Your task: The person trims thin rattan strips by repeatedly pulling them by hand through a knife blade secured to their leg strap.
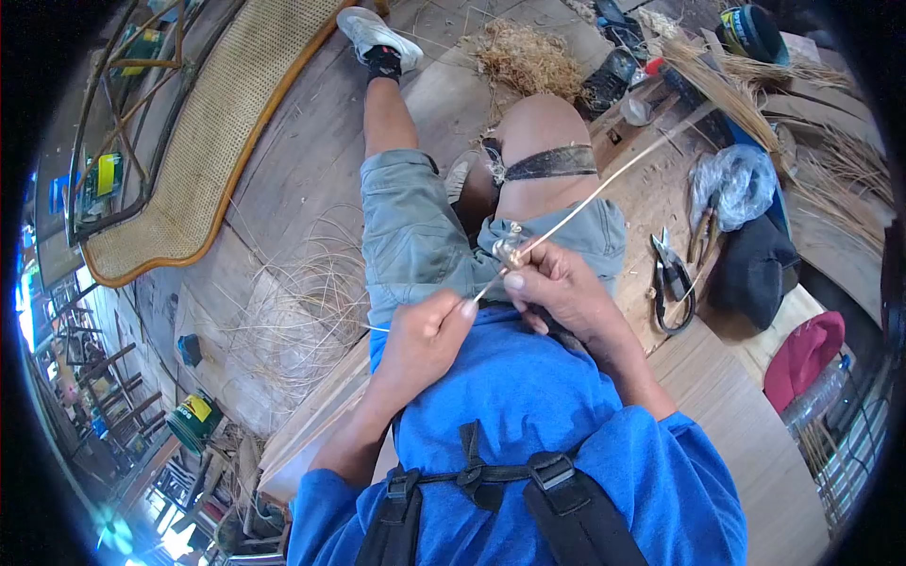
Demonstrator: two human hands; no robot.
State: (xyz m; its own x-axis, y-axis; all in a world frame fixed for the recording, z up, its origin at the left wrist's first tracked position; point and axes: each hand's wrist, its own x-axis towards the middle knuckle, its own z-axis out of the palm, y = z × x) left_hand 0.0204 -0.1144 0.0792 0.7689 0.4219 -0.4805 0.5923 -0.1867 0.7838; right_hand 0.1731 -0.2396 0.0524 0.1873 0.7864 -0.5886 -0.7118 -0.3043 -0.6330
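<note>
A long, thin, pale cane strip [613,178] runs from beyond my right knee down through both hands. My left hand [429,335] is closed, pinching the strip's lower part near my lap, and a short end sticks out to the left. Just above and to the right, my right hand [559,288] closes thumb and fingers round the strip. Small curled shavings [510,250] bunch at its fingertips; whether a blade sits among them is hidden. A dark band [552,163] is tied round my right leg near the knee.
Loose thin strips [293,311] lie tangled on the floor at left, beside a curved woven-cane panel [203,123]. Ahead is a heap of shavings [530,58]. On the right are cutters [672,278], a plastic bag [734,184], a dark cap [752,274] and bundled strands [727,94].
</note>
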